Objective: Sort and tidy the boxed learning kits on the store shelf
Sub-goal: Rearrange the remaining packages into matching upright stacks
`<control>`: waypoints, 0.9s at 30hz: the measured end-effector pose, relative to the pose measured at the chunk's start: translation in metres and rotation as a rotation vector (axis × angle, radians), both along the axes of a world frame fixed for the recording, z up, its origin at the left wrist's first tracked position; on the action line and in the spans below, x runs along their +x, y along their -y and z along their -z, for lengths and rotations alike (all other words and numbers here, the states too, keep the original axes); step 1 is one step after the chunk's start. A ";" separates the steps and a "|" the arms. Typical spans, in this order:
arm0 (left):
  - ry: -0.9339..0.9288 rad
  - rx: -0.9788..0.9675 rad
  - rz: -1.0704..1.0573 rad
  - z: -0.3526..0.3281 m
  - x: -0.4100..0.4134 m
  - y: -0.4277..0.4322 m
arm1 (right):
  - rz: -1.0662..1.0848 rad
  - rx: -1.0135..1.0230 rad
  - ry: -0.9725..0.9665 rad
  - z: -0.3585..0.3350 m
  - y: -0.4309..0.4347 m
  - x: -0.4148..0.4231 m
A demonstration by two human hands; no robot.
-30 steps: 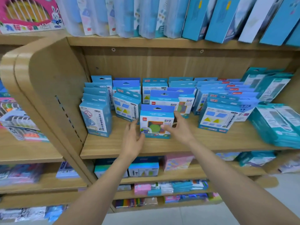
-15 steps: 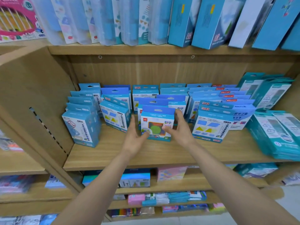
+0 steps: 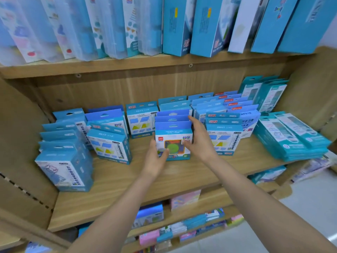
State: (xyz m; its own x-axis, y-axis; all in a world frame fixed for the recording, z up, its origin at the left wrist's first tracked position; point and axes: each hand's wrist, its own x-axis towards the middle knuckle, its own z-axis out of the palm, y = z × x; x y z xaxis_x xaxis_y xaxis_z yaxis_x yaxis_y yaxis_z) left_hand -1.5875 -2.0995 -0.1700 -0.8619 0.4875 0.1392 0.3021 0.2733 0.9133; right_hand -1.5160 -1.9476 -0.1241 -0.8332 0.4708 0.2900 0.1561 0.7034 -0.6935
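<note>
Wooden shelf [image 3: 118,189] — left hand [image 3: 155,159], right hand [image 3: 200,143] clasp boxed kit [image 3: 173,136], fingers [image 3: 193,122] half-curled.

Hands [image 3: 201,145] seemingly around front kit box [image 3: 173,135]

Blue learning-kit box [image 3: 173,141], green disc on front: upright, frontmost in its row on the wooden shelf [image 3: 113,189]; similar rows [image 3: 111,145] flank it.
</note>
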 end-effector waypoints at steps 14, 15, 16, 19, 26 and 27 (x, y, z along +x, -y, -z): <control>-0.468 -0.001 -0.184 -0.013 0.005 0.032 | -0.081 0.105 -0.227 -0.023 0.024 -0.003; -0.522 0.011 -0.241 -0.018 0.008 0.040 | -0.124 0.103 -0.294 -0.028 0.033 -0.005; -0.544 0.021 -0.307 -0.018 0.008 0.048 | -0.172 0.090 -0.343 -0.031 0.043 -0.008; -0.514 -0.018 -0.508 -0.018 0.007 0.074 | -0.330 -0.027 -0.315 -0.032 0.074 -0.024; -0.204 -0.192 -0.336 -0.008 -0.001 0.115 | -0.514 -0.078 -0.010 -0.009 0.127 -0.070; -0.173 -0.193 -0.323 -0.008 -0.002 0.117 | -0.498 -0.083 -0.021 -0.007 0.130 -0.074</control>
